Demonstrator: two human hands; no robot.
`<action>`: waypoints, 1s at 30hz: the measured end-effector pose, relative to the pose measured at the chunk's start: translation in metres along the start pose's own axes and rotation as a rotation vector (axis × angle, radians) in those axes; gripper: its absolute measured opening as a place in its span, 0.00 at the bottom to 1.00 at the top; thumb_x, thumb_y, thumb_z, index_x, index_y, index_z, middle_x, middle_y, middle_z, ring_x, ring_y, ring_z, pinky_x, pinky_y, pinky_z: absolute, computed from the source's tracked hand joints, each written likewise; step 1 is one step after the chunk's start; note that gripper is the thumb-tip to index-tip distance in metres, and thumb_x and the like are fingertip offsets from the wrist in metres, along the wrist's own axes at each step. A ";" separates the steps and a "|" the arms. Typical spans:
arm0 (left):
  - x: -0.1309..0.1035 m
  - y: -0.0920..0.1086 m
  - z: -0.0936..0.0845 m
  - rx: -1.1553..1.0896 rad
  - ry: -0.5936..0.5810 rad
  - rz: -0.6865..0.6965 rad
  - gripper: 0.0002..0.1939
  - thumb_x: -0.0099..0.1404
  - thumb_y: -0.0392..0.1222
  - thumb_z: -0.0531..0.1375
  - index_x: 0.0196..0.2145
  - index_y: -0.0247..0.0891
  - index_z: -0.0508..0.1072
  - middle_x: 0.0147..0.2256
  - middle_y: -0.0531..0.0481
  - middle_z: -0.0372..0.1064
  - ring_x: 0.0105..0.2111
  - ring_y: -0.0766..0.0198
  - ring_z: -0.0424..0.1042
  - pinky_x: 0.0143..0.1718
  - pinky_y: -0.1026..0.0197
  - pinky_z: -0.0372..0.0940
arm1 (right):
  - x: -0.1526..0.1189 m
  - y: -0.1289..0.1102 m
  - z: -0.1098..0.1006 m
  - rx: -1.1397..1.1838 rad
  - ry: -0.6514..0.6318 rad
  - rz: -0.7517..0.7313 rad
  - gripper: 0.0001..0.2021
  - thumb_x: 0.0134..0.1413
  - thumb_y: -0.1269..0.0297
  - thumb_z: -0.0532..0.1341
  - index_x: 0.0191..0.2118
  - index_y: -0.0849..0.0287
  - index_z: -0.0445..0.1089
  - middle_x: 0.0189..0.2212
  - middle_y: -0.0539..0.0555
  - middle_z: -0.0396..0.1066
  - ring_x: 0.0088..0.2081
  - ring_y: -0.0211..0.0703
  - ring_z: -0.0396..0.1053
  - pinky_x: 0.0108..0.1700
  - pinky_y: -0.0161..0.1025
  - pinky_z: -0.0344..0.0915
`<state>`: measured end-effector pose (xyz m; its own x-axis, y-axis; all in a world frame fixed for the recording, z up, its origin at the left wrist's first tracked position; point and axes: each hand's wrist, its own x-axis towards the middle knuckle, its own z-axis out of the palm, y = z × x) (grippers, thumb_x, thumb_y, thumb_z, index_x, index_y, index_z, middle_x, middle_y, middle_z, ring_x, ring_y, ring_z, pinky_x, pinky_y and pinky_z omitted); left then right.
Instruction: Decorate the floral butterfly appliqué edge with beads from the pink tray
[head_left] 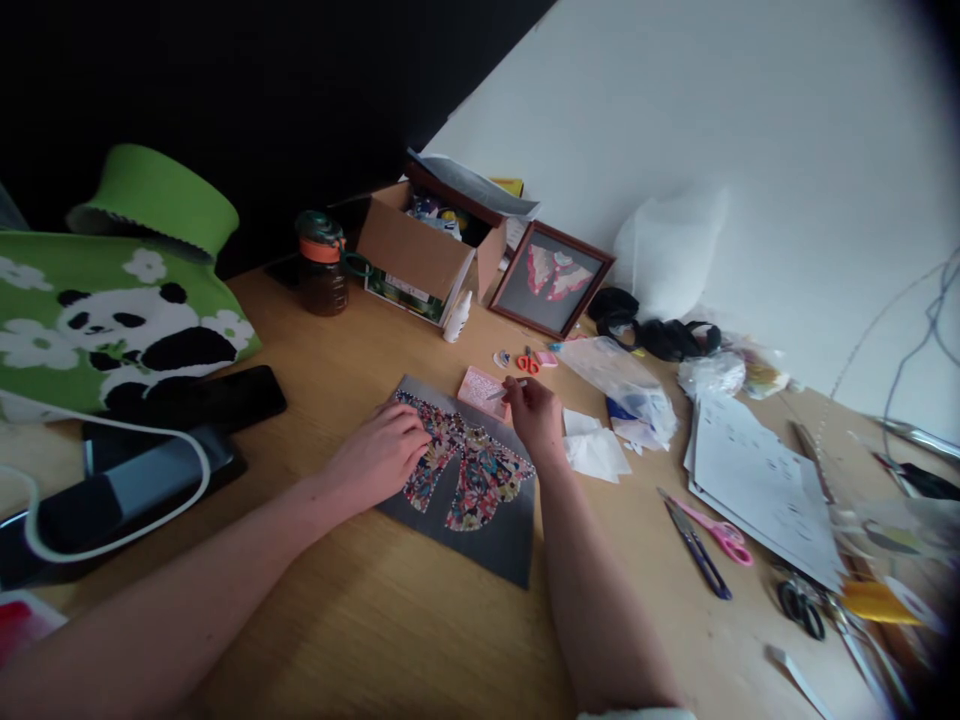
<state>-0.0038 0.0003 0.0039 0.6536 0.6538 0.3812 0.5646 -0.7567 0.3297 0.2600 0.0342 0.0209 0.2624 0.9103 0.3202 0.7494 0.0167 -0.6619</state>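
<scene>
A flower-patterned fabric butterfly (480, 485) edged with small pale beads lies on a dark grey board (487, 555). My left hand (386, 445) rests on the board's left side, over part of the butterfly, its fingers lying loosely bent and holding nothing. Past the board's far edge sits a small pink box (474, 382) with tiny pale bits in it. My right hand (536, 410) is pinched round a thin silvery tool, apparently tweezers (497, 394), whose tip points left over the box. The fingertips partly hide the tool.
Orange scissors (528, 362) and a white glue bottle (458, 318) stand beyond the box. White paper pieces (596, 448) lie to the right, then snips (694, 545) and pink scissors (720, 530). A framed butterfly (553, 278), open carton (420, 255) and drink bottle (322, 270) are behind.
</scene>
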 end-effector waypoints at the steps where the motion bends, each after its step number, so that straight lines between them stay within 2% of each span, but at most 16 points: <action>1: 0.000 0.000 0.000 0.002 -0.003 0.001 0.12 0.71 0.36 0.55 0.42 0.35 0.79 0.42 0.43 0.76 0.51 0.52 0.68 0.57 0.45 0.65 | 0.000 0.000 0.000 -0.002 -0.002 0.000 0.23 0.58 0.42 0.52 0.24 0.55 0.68 0.23 0.57 0.77 0.26 0.46 0.74 0.30 0.37 0.60; 17: 0.000 0.000 0.001 -0.002 -0.006 0.006 0.12 0.72 0.36 0.54 0.42 0.36 0.78 0.41 0.44 0.76 0.52 0.53 0.67 0.57 0.47 0.65 | -0.002 0.003 0.006 -0.043 0.016 -0.030 0.25 0.62 0.42 0.51 0.26 0.56 0.69 0.22 0.56 0.76 0.25 0.44 0.72 0.29 0.36 0.59; 30: 0.000 0.000 0.001 0.004 0.004 0.014 0.12 0.72 0.36 0.54 0.41 0.35 0.78 0.41 0.44 0.76 0.51 0.52 0.68 0.56 0.47 0.66 | -0.003 0.006 0.011 -0.077 -0.014 -0.073 0.21 0.63 0.47 0.52 0.27 0.56 0.70 0.24 0.56 0.77 0.27 0.45 0.74 0.30 0.36 0.60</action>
<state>-0.0033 -0.0001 0.0031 0.6592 0.6434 0.3891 0.5574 -0.7655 0.3214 0.2574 0.0356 0.0086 0.1970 0.9135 0.3560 0.8108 0.0524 -0.5830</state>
